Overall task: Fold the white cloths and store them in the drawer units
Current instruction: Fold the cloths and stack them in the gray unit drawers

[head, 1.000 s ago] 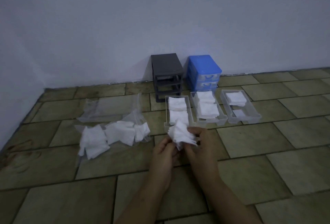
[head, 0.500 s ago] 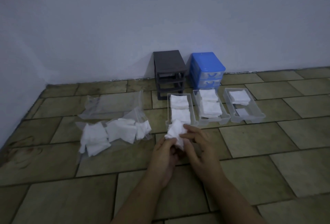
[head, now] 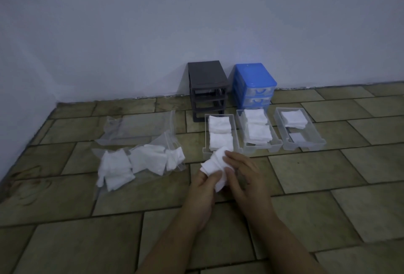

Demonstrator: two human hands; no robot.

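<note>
While both hands work low over the tiled floor [head: 306, 219], the left hand [head: 202, 188] and right hand [head: 244, 177] together pinch one white cloth [head: 215, 164] between curled fingers. Just beyond the fingertips lie three clear drawers [head: 237, 140] holding folded cloths; farther off stand a grey drawer unit [head: 206, 90] and a blue one [head: 253, 83]. Left of the left hand, loose cloths [head: 135, 162] sit on plastic bags [head: 135, 129].

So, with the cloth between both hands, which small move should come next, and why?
Probably finish the fold: the white cloth, held by the left hand and right hand, looks bunched, not flat like the stacks in the left clear drawer just ahead.
</note>
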